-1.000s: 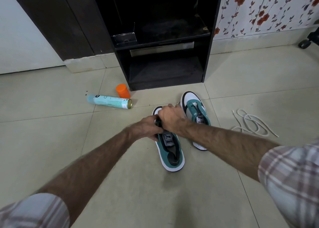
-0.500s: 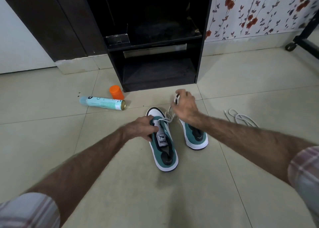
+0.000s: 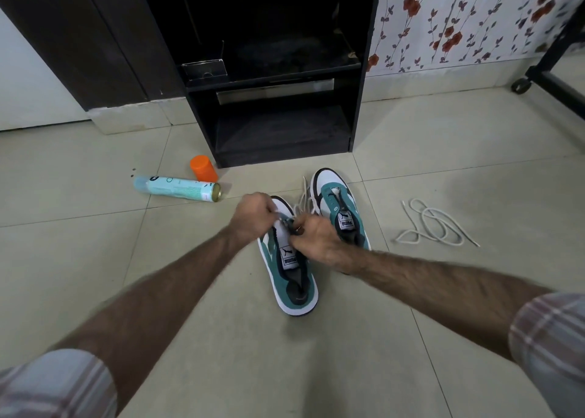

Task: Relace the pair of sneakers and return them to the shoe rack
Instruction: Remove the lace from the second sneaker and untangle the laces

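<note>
The person wears a shirt with short sleeves. The left sleeve (image 3: 53,383) and the right sleeve (image 3: 550,351) have a plaid pattern of pale grey-blue with faded reddish-brown and white stripes. Both forearms are bare and hairy. The left hand (image 3: 253,213) and the right hand (image 3: 316,240) carry no rings, watch or gloves.

A home: beyond the fingers stands a dark shoe rack (image 3: 278,101) on a tiled floor (image 3: 443,152), floral wallpaper (image 3: 459,16) to its right.
</note>
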